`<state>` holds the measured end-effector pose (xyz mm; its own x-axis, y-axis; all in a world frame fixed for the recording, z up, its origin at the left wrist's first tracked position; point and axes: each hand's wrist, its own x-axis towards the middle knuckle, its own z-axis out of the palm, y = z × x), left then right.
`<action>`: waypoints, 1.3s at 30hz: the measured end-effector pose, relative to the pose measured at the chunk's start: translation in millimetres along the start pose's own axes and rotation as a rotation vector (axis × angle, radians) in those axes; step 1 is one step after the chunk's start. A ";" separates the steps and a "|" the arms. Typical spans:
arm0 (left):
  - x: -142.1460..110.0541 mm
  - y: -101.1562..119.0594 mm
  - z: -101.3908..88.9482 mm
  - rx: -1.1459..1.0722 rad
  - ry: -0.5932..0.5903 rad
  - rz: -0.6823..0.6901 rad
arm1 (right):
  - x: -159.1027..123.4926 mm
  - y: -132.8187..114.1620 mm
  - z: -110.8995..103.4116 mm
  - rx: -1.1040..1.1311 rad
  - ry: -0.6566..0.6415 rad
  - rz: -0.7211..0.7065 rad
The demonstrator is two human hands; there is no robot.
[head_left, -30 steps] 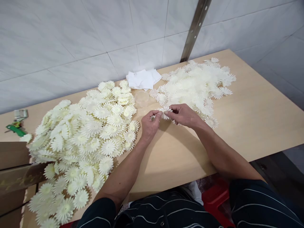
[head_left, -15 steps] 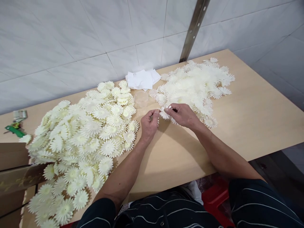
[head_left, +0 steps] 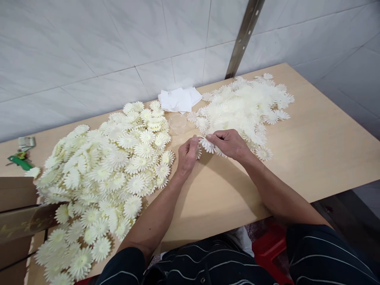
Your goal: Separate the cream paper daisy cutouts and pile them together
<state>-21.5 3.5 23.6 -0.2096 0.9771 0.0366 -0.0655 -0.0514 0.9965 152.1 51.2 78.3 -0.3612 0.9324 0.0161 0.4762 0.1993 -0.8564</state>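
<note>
Close together over the middle of the table, both hands are closed in a pinch. My right hand (head_left: 230, 144) grips a white artificial flower (head_left: 208, 145) by its upper part, petals spread toward the left. Fingertips of my left hand (head_left: 187, 156) meet the left edge of that flower; whatever sits between them is too small to make out. Petals of another flower (head_left: 198, 152) show just beside the left hand. To the right spreads a pile of white flower pieces (head_left: 237, 105), and a larger cream-white heap (head_left: 109, 158) lies to the left.
White paper sheets (head_left: 180, 99) lie by the tiled wall, with a clear round dish (head_left: 177, 123) in front. A green-handled tool (head_left: 21, 162) rests at the far left, near a cardboard box (head_left: 18, 221). A red stool (head_left: 270, 249) stands below the table (head_left: 320, 146).
My right hand's fingers have come down onto the flower, which shows more of its petals now. The left hand has shifted very slightly right.
</note>
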 end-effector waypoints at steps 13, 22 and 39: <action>6.4 1.9 -0.5 -0.173 0.024 -0.159 | 1.0 2.5 -3.3 0.125 -0.182 0.092; 9.7 9.0 -0.3 -0.283 0.084 -0.245 | 0.0 8.1 -11.4 0.104 -0.139 0.075; 9.2 9.2 -0.4 -0.269 0.061 -0.253 | 2.0 13.2 -22.0 0.200 -0.078 0.089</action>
<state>-24.4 11.9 33.1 -0.2112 0.9522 -0.2209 -0.3749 0.1298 0.9179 175.3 62.4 78.4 -0.3894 0.9159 -0.0974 0.3431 0.0461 -0.9382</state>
